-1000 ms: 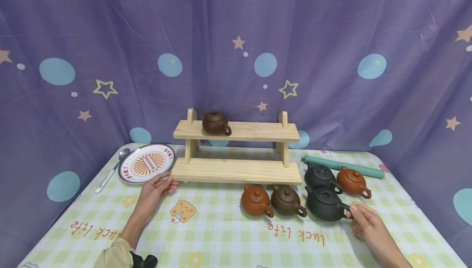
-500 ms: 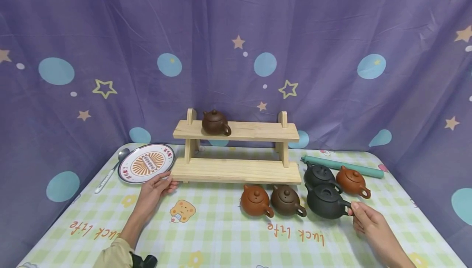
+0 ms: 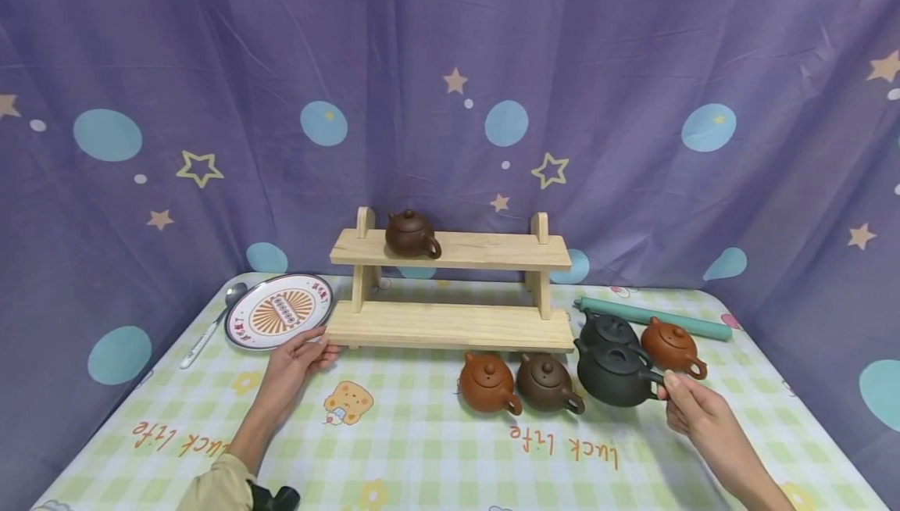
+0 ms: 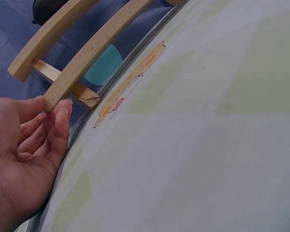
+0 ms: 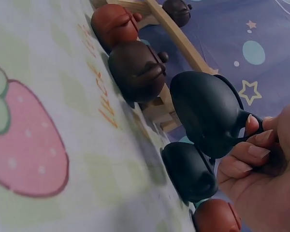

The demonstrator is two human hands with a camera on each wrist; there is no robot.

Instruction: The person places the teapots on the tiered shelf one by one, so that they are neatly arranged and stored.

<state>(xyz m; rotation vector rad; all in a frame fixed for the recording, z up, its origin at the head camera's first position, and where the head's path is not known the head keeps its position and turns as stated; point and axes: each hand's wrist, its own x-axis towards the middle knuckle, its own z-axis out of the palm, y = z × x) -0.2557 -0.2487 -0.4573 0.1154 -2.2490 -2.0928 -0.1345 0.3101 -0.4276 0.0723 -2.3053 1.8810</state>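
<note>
thumb and fingers of the right hand (image 3: 698, 411) pinch the handle (image 3: 656, 377) of a black teapot (image 3: 612, 378), held clear of the checked cloth (image 3: 422, 456) in front of a second black teapot (image 3: 610, 329), with an orange teapot (image 3: 669, 344) just beside that one. left of these, a reddish teapot (image 3: 485, 386) and a brown teapot (image 3: 544, 386) stand before a wooden rack (image 3: 541, 292), whose upper shelf (image 3: 492, 248) bears a darker teapot (image 3: 408, 236), while the left hand (image 3: 298, 359) pinches the rack's lower shelf (image 3: 450, 323) at its left end, near a plate (image 3: 242, 323).

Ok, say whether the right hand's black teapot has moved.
Yes: in the head view, the black teapot rose and shifted slightly left relative to the wooden shelf.
</note>
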